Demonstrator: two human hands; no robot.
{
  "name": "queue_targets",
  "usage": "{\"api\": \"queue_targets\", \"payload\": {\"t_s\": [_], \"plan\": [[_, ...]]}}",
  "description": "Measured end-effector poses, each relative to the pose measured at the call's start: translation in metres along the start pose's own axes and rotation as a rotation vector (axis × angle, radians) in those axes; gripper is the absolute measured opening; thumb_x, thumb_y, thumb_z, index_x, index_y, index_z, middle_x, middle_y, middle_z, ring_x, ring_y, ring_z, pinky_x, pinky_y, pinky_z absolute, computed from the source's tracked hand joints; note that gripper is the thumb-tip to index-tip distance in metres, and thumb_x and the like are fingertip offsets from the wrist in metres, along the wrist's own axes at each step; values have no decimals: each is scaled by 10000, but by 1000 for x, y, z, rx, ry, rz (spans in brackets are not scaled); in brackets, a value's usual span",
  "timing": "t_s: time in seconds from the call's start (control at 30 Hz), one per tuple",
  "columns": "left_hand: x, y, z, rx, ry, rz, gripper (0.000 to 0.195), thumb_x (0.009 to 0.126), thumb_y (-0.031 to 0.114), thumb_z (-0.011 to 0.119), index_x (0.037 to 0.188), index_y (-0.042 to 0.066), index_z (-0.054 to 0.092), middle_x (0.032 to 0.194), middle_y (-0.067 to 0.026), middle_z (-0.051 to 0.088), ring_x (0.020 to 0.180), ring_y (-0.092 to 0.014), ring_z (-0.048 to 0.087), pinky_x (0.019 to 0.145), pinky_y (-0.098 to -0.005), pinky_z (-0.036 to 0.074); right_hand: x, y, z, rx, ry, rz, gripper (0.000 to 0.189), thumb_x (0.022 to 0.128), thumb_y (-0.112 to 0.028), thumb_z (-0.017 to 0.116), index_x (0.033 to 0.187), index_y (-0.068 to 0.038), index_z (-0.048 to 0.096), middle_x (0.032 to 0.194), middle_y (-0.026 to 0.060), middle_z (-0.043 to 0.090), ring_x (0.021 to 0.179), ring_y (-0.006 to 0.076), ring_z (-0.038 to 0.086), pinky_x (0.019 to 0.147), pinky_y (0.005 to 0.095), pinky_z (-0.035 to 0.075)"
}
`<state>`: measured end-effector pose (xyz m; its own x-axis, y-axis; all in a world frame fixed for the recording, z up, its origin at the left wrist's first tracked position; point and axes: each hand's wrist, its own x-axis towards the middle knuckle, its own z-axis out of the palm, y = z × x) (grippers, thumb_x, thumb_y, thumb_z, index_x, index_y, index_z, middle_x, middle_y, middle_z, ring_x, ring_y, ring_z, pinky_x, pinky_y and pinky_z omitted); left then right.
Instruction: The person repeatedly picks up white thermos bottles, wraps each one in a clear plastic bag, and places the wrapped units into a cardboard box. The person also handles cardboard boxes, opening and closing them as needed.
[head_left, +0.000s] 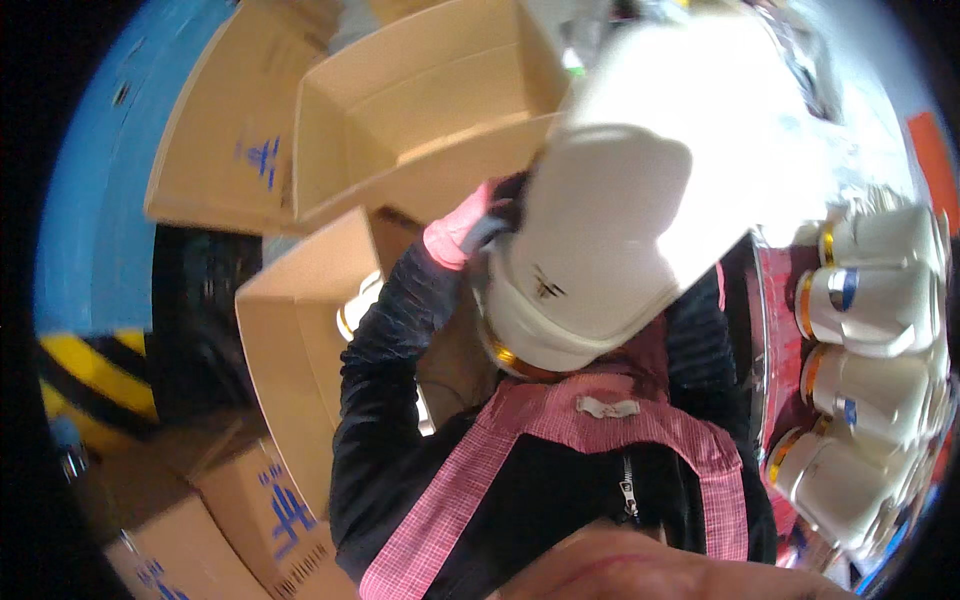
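Note:
A large, smooth white item (600, 232) with rounded corners, a small dark logo and a gold band at its lower end is tilted before my chest. Its upper part is washed out by bright light. My left hand (504, 206), in a dark glove with a pink cuff, holds the item's left side; the fingers are partly hidden. My right hand is out of sight behind the item. Only the dark right sleeve (701, 330) and a sliver of pink show beside it.
An open cardboard carton (300, 360) at my left contains a white gold-banded piece (362, 304). Beyond it is another open carton (427, 97). Closed cartons (255, 510) lie lower left. Several similar white items (870, 307) line a red surface (776, 315) at my right.

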<state>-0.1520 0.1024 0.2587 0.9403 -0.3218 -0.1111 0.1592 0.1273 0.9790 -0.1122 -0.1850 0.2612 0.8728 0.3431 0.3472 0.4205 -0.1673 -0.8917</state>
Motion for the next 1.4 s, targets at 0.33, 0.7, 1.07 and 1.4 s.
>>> {"api": "queue_targets", "payload": {"t_s": [0.33,0.7,1.07,1.4], "plan": [[197,-38,-101,1886,42,-177,518,739,488,510,1028,60,545,1072,-142,548,1029,-268,499,886,-360,382,-182,-49,-85,293,1077,445,203,769,-91,618,944,-1,567,762,28,572,617,87,522,551,219,433],[199,-58,74,1875,-283,386,513,795,382,493,1204,78,431,984,-159,593,913,-296,565,798,-391,433,-263,-79,-48,711,1290,276,255,832,-146,552,1033,-6,480,774,31,537,592,76,487,545,177,413],[160,-6,275,1234,-473,645,593,819,270,546,1303,40,292,1278,-194,370,1162,-306,380,958,-359,321,-272,-89,-43,-433,917,70,342,784,-83,559,1107,-7,473,1045,200,474,923,301,548,763,340,480],[135,-37,481,592,-1068,51,223,834,86,515,1018,-37,544,927,-75,590,826,-133,544,748,-229,428,-408,34,36,-301,1893,806,403,841,-255,500,1157,-8,462,1052,190,543,959,267,531,828,337,414]]}}
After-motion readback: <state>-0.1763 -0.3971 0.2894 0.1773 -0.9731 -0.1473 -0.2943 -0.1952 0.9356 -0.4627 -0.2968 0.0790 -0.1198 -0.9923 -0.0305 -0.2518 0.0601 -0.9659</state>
